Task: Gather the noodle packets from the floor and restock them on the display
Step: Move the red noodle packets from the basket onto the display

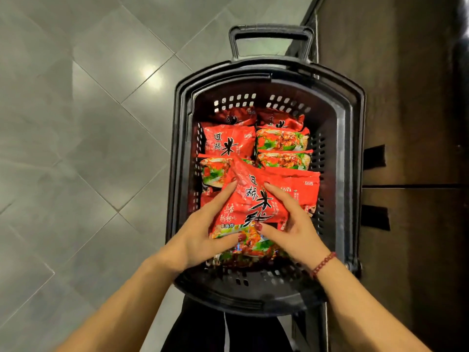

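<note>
On the grey tiled floor point(76, 123) stands a black shopping basket point(355, 148), seemingly the carrier for restocking; red noodle packets point(228, 143) lie flat in rows inside, probably to save room; the top packet point(256, 201) sits askew across them, clasped at either side by the left hand point(200, 235) and right hand point(294, 224), likely to steady it.

The basket point(179, 148) stands on the floor point(76, 148), with a cabinet point(406, 97) just beside its right rim and its pull handle point(271, 34) at the far end. Inside, noodle packets point(228, 142) lie in two rows. At the near end a top packet point(253, 199) lies tilted over them, held between the left hand point(203, 229) and the right hand point(294, 224).
</note>
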A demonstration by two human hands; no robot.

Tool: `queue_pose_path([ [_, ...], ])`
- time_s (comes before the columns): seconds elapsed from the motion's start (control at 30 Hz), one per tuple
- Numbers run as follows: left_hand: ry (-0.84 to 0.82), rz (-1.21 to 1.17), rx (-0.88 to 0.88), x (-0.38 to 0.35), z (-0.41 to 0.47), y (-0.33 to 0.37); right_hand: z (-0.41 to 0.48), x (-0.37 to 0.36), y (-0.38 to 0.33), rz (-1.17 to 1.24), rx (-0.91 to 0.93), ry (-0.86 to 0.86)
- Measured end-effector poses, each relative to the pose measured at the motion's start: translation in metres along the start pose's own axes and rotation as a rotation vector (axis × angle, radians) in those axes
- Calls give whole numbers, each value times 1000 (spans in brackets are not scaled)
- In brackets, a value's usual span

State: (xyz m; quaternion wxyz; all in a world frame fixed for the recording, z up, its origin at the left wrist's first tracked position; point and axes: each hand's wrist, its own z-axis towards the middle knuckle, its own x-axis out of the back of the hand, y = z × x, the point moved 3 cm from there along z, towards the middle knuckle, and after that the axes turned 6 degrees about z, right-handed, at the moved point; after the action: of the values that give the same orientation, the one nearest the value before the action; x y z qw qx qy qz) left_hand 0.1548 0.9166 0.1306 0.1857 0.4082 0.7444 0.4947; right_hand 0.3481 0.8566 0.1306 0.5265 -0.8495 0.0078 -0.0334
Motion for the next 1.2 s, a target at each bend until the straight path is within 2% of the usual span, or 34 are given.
queue_pose_path([
  [0.13,130,-226,92,-11,7,-14,9,-3,18,-92,-2,26],
  [0.2,210,-274,129,-15,7,-21,13,8,32,-100,-54,197],
  [0.27,286,-265,166,-19,7,-29,12,26,50,-246,-99,430],
  [0.33,347,-231,190,-23,4,-36,10,41,66,-395,-154,527],
  [0.47,406,-232,245,-31,-3,-46,15,42,86,-683,-274,477],
  [0.63,403,-203,304,-33,-8,-53,24,30,93,-884,-399,447],
  [0.73,411,-225,307,-32,-6,-49,29,28,104,-760,-409,337],
  [0.83,422,-250,300,-30,-6,-45,28,28,108,-587,-349,299],
  [0.93,422,-260,281,-30,-8,-42,23,28,104,-398,-275,341],
  [1.03,432,-266,252,-26,-9,-34,18,29,99,-349,-237,412],
  [1.2,434,-248,190,-10,-20,-8,0,27,71,-199,-236,430],
])
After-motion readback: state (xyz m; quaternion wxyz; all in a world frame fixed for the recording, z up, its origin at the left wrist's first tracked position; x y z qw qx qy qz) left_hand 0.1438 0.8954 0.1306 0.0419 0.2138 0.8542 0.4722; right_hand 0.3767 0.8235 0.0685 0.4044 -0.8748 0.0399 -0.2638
